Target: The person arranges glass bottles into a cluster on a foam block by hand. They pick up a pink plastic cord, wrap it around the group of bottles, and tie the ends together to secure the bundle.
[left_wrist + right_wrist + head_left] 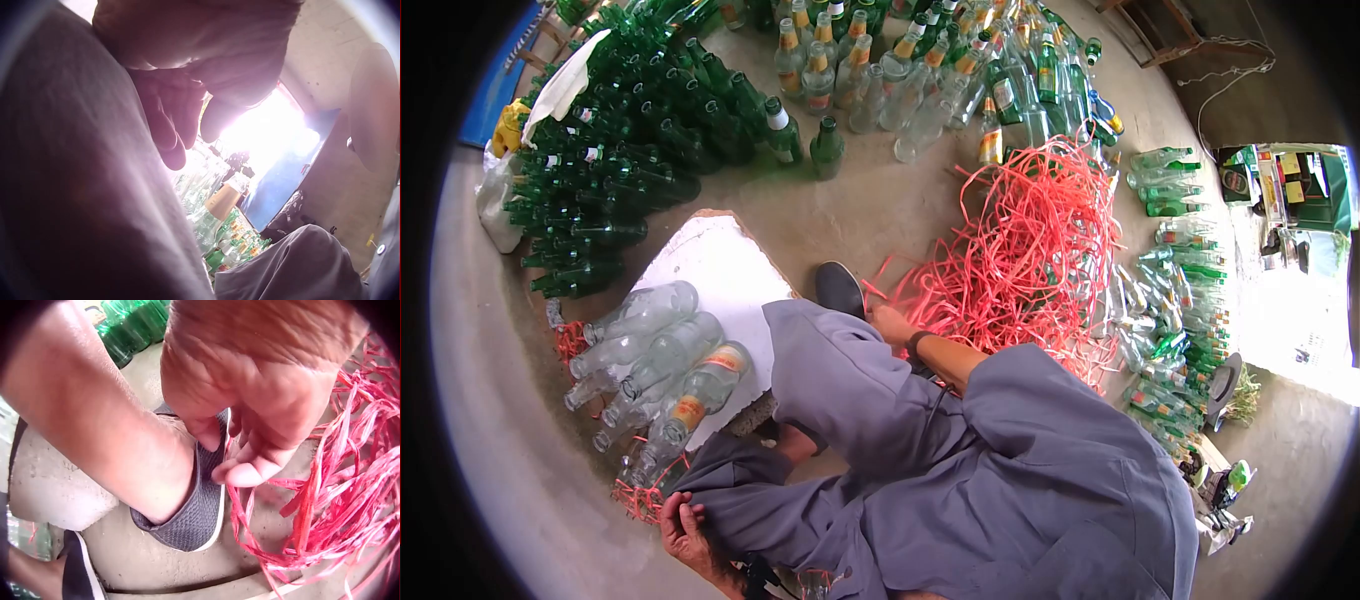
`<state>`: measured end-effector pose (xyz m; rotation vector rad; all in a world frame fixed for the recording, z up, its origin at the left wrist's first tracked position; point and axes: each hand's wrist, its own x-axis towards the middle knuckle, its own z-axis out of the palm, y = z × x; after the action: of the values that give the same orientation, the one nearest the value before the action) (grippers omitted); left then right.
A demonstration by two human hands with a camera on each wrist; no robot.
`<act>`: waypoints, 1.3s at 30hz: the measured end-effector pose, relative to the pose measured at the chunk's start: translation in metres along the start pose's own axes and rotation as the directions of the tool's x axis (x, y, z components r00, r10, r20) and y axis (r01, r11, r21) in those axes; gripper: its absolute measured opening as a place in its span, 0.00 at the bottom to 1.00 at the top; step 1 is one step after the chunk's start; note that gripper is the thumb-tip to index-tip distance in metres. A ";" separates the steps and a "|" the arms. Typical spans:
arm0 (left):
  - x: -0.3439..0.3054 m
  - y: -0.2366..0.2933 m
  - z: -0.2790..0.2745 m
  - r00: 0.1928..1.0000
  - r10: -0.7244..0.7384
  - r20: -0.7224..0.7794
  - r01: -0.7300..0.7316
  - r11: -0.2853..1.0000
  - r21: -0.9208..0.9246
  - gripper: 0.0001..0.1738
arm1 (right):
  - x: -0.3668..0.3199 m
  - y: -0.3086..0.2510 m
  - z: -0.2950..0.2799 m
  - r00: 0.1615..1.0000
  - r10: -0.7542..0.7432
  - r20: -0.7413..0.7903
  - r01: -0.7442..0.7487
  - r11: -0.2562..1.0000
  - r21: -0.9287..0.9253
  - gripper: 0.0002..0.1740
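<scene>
My right hand (890, 325) reaches down beside a dark slip-on shoe (181, 519), at the edge of a tangled heap of red plastic strapping (1030, 240). In the right wrist view its fingers (247, 473) are curled close against the shoe's side, with a red strand showing between thumb and fingers. My left hand (685, 535) lies at the grey trouser leg (750, 490), fingers loosely bent and holding nothing. Just beyond it, several clear glass bottles (670, 340) lie stacked on their sides on a white board (710, 250).
Many green bottles (630, 130) stand at the left, and clear ones with labels (820, 75) at the back. More bottles (1175, 270) lie in rows along the right, near a bright doorway (1310, 300). Red strands (640, 500) hang under the stacked bottles.
</scene>
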<state>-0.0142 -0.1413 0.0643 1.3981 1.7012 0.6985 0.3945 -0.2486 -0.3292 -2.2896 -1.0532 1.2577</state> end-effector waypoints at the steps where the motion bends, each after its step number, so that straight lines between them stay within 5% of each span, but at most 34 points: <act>1: 0.000 0.001 0.001 1.000 -0.009 -0.005 0.008 1.000 -0.004 0.12 | -0.003 0.000 0.000 0.997 0.055 0.054 -0.059 0.996 0.072 0.16; 5: 0.001 -0.002 0.000 1.000 -0.004 -0.006 0.004 1.000 0.002 0.12 | -0.029 -0.028 -0.030 0.933 0.224 0.281 -0.321 0.871 0.372 0.16; 6: 0.001 -0.002 0.001 1.000 -0.004 -0.004 0.004 1.000 0.005 0.12 | -0.030 -0.023 -0.031 0.933 0.224 0.281 -0.322 0.871 0.372 0.16; 8: 0.001 -0.001 0.002 1.000 -0.004 -0.002 0.004 1.000 0.008 0.12 | -0.035 -0.021 -0.039 0.959 -0.080 0.271 0.006 0.964 0.266 0.15; 11: 0.001 0.000 0.003 1.000 -0.004 -0.005 0.005 1.000 0.017 0.12 | -0.046 -0.026 -0.046 0.954 0.081 0.288 -0.204 0.881 0.426 0.15; 14: 0.002 0.004 0.007 1.000 0.001 -0.005 -0.001 0.999 0.045 0.12 | -0.051 -0.024 -0.072 0.893 0.078 0.443 -0.238 0.917 0.320 0.17; 17: 0.002 0.004 0.007 1.000 0.007 -0.015 -0.006 0.998 0.055 0.12 | -0.070 -0.022 -0.103 0.914 0.024 0.405 -0.176 0.924 0.340 0.19; 21: 0.001 0.003 0.007 1.000 0.031 0.006 -0.031 0.999 0.039 0.12 | -0.066 0.035 -0.128 0.936 0.198 0.290 -0.265 0.940 0.214 0.16; 23: 0.000 0.002 0.008 0.999 0.039 0.002 -0.039 0.999 0.019 0.11 | -0.082 0.024 -0.171 0.844 0.335 0.419 -0.536 0.513 0.670 0.10; 27: -0.002 0.010 0.012 0.998 0.059 0.002 -0.059 0.996 0.073 0.11 | -0.108 -0.018 -0.269 0.938 0.067 0.340 -0.345 0.087 0.935 0.10; 31: -0.003 0.024 0.012 0.996 0.054 0.069 -0.064 0.988 0.140 0.11 | -0.142 -0.075 -0.340 0.987 -0.135 0.084 -0.075 0.071 0.995 0.14; 35: -0.015 0.055 0.020 0.991 0.022 0.130 -0.022 1.000 -0.002 0.11 | -0.174 -0.134 -0.378 0.905 -0.424 -0.042 0.028 -0.039 0.999 0.18; 39: -0.028 0.105 0.038 0.934 0.204 0.293 -0.204 0.978 -0.030 0.11 | -0.199 -0.195 -0.389 0.803 -0.577 -0.152 0.074 -0.157 0.985 0.22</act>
<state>0.0743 -0.1469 0.1374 1.6081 1.3367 0.5671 0.5611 -0.2379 0.1193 -0.4687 -0.3376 1.4080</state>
